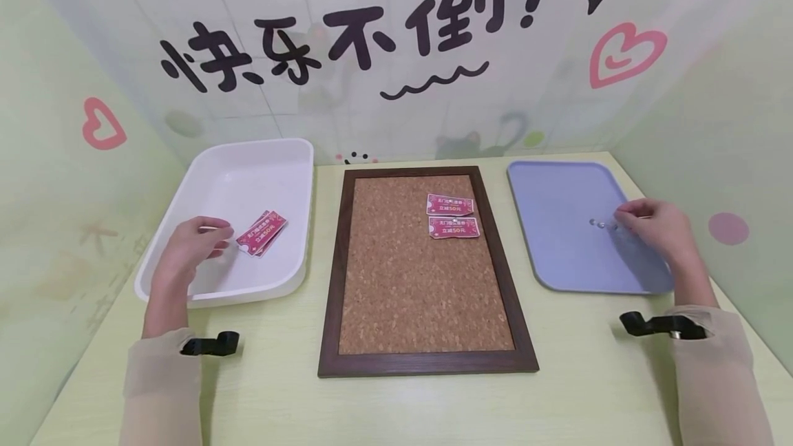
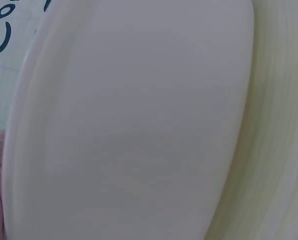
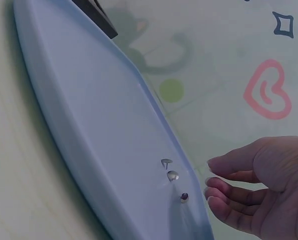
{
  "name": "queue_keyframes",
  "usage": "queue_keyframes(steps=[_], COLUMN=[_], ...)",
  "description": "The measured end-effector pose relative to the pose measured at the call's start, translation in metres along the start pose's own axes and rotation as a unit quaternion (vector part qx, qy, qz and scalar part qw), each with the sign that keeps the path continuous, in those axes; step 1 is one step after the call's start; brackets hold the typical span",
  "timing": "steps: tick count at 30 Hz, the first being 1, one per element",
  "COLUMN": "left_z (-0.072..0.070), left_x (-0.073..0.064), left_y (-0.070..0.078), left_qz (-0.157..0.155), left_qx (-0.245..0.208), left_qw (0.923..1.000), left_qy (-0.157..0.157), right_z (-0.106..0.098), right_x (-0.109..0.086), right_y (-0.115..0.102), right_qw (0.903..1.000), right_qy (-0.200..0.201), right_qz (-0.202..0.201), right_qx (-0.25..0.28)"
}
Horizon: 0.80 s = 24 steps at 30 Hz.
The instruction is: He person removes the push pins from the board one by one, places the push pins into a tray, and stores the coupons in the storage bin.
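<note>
Over the white tray [image 1: 248,177] at the left, my left hand [image 1: 195,243] hovers with loosely bent fingers and holds nothing. Its fingertips are close beside a small overlapping stack of pink coupons [image 1: 263,233] in that tray. At the right, my right hand [image 1: 658,224] is over the blue tray [image 1: 573,253], near several thumbtacks [image 3: 172,175]. The right wrist view shows a gap between its thumb and fingers, with nothing between them. Two more coupons, an upper coupon [image 1: 449,205] and a lower coupon [image 1: 454,228], lie on the corkboard [image 1: 421,294] near its upper right, each with a tack at its top.
The corkboard's dark brown frame [image 1: 427,363] lies between the two trays on a pale table [image 1: 384,411]. Behind stands a printed wall sheet [image 1: 347,109] with black characters and hearts. Black straps [image 1: 213,344] with camera mounts are on both wrists.
</note>
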State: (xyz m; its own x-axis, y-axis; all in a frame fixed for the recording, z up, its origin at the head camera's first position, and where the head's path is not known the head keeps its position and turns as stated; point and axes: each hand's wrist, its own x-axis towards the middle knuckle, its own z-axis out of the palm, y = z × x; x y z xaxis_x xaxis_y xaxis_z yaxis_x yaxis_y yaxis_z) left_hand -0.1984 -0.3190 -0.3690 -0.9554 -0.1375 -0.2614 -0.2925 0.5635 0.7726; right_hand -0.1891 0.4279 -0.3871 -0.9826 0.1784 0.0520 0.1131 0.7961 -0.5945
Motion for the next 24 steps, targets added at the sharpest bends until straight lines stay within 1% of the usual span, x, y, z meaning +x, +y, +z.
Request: queue_keyframes(steps=[8,15,19,24], left_z=[0.007,0.017,0.021,0.03], left_x=[-0.006,-0.014,-0.018,-0.025], left_y=[0.017,0.033,0.041,0.053], left_qz=[0.058,0.089,0.114,0.146], left_qx=[-0.005,-0.005,0.005,-0.003], left_qw=[0.9983,0.9959,0.9934,0.9893], left_qy=[0.005,0.008,0.013,0.006], right_z=[0.002,0.007,0.009,0.012], right_x=[0.001,0.0,-0.001,-0.002], right_y=[-0.018,-0.034,-0.042,-0.054], right_qw=[0.9994,0.9977,0.9962,0.9943], right_qy=[-0.002,0.008,0.015,0.018], right_qz=[-0.033,-0.066,-0.083,-0.103], right_qx=[0.008,0.016,0.018,0.021])
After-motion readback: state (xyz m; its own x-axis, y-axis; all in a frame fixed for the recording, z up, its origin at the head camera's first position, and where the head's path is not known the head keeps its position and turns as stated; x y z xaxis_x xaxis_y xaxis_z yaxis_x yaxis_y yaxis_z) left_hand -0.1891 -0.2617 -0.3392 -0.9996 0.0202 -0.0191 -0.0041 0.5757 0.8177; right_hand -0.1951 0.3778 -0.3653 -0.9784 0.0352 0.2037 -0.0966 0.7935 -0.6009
